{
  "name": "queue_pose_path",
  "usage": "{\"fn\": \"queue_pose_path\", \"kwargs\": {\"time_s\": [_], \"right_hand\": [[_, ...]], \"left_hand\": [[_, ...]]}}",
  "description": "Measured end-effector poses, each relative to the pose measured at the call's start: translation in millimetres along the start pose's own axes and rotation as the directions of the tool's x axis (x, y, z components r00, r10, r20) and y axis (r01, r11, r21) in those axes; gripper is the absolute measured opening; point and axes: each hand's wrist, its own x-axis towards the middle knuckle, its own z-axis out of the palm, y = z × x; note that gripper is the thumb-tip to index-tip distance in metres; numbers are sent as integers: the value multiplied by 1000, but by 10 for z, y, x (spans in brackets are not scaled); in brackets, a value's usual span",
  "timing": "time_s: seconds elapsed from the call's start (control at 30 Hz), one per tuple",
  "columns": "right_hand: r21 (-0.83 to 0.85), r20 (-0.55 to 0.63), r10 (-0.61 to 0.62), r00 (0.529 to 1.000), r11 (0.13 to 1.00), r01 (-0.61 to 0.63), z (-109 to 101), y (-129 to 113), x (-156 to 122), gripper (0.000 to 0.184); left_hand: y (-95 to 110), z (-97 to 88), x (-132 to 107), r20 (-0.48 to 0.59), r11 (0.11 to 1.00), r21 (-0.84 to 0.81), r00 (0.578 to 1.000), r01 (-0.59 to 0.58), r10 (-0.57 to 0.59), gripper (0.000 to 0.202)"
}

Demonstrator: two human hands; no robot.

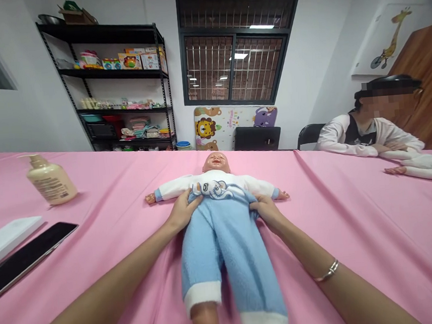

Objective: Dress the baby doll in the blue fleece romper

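A baby doll (216, 163) lies on its back, head away from me, arms spread to both sides. It wears a white top (176, 186) with an elephant picture and blue fleece trousers (221, 231) with white cuffs. At the left of the waistband, my left hand (185, 208) is closed on the trousers, thumb on top. On the opposite side my right hand (268, 212) pinches the cloth of the trousers at the waist. One doll foot shows below the left cuff; the other cuff hides its foot.
The pink tablecloth (121, 189) covers the table. To the left are a pump bottle (51, 181), a phone (29, 256) and a white box (11, 240). At the right a person (370, 125) sits by another doll (422, 165). Behind stands a black shelf (115, 72).
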Motion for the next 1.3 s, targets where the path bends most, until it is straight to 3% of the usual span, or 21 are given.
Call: {"fn": "queue_pose_path", "kwargs": {"time_s": [0.07,0.13,0.2,0.27,0.37,0.43,0.5,0.57,0.67,0.8,0.9,0.97,1.07,1.17,1.23,1.3], "right_hand": [[-55,-116,-30,993,998,23,-62,80,60,17],[-103,-96,-76,992,993,66,-85,114,77,23],[-72,42,-70,997,995,73,-89,85,46,28],[33,229,1,973,999,-9,-111,5,-15,30],[108,509,58,859,986,-130,-203,-140,-104,41],[74,607,29,794,993,-93,-266,-206,-137,54],[4,610,14,792,1000,-21,-290,-227,-143,65],[-60,559,18,829,998,19,-267,-209,-129,66],[-101,460,1,888,994,52,-177,-149,-93,45],[-184,273,-152,950,961,207,-41,-85,-66,18],[-319,103,-337,936,880,352,51,-61,-71,14],[-377,67,-418,906,830,411,99,-66,-87,17],[-350,137,-387,912,842,410,117,-140,-131,17],[-270,301,-217,929,915,301,57,-284,-200,20],[-254,453,-106,885,937,242,-2,-381,-252,34],[-281,607,-13,795,932,230,-46,-449,-298,58]], "left_hand": [[-20,-4,22,32,1000,-2,999,2,-2,34],[-16,-17,14,33,1000,12,999,8,-8,32],[-6,-39,-15,2,999,30,1000,13,-13,31],[-5,-61,-48,-33,999,41,999,22,-20,31],[-11,-75,-74,-67,997,67,997,32,-27,29],[-9,-71,-76,-61,995,88,998,35,-29,27],[-1,-66,-73,-34,995,97,999,33,-29,27],[10,-64,-71,-15,995,94,999,32,-31,27],[20,-69,-74,-15,994,103,999,40,-39,27],[23,-69,-80,-34,992,113,998,50,-46,27],[32,-60,-84,-40,993,115,998,42,-38,28],[43,-52,-87,-38,991,125,999,41,-36,28],[54,-41,-92,-38,988,148,999,39,-34,27],[45,-37,-96,-37,987,155,999,36,-30,26],[32,-39,-97,-35,988,149,999,34,-29,26],[20,-40,-94,-29,989,142,999,31,-27,25]]}}
